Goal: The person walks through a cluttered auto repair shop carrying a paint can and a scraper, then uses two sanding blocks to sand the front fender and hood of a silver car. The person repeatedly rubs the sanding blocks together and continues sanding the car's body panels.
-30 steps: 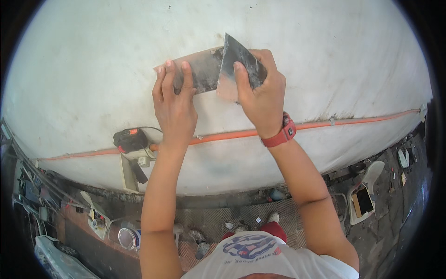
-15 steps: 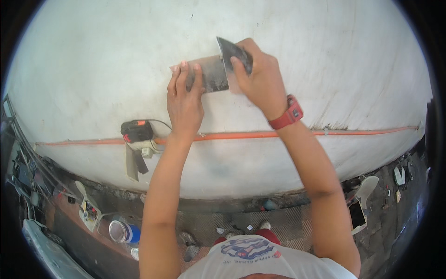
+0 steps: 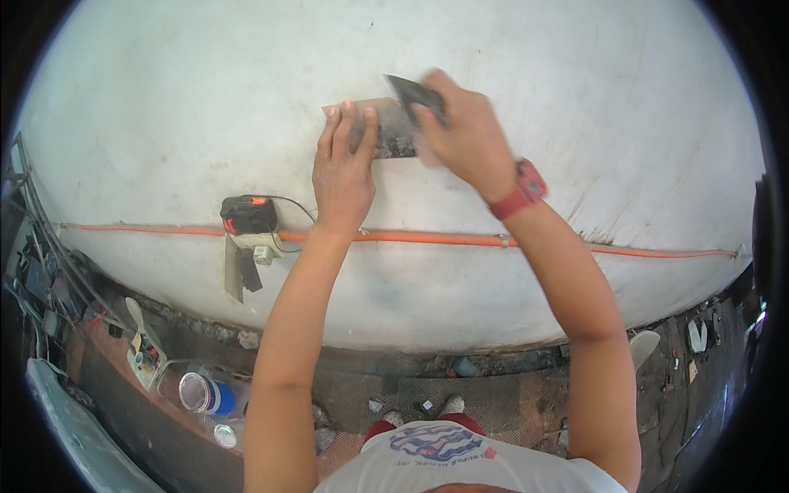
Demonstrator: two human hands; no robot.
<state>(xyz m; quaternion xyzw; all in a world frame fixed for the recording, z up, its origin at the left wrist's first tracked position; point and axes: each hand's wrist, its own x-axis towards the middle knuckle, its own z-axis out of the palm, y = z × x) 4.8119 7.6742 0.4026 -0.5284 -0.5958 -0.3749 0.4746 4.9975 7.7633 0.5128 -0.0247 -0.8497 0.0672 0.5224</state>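
Against the white wall, my left hand (image 3: 345, 177) has its fingers laid over a thin rectangular plate (image 3: 388, 123); its thumb is hidden. The plate is grey-brown, with dark scuffed or smeared material near its lower right end. My right hand (image 3: 472, 140), with a red watch on the wrist, grips a dark, thin, pointed scraper-like blade (image 3: 408, 92) between thumb and fingers. This blade tilts up and left, overlapping the plate's right end from my view. Motion blurs the right hand, so contact between blade and plate is unclear.
An orange pipe (image 3: 436, 237) crosses the wall below my hands. A black battery-like box (image 3: 249, 214) with a cord rests on a bracket there. At lower left are a blue-and-white can (image 3: 215, 397), a round lid (image 3: 224, 435) and a pale chair-like object (image 3: 148, 370).
My left hand and the plate have shifted slightly right. The blade has tipped over more to the left, its pale broad face no longer showing. The view has shifted a little.
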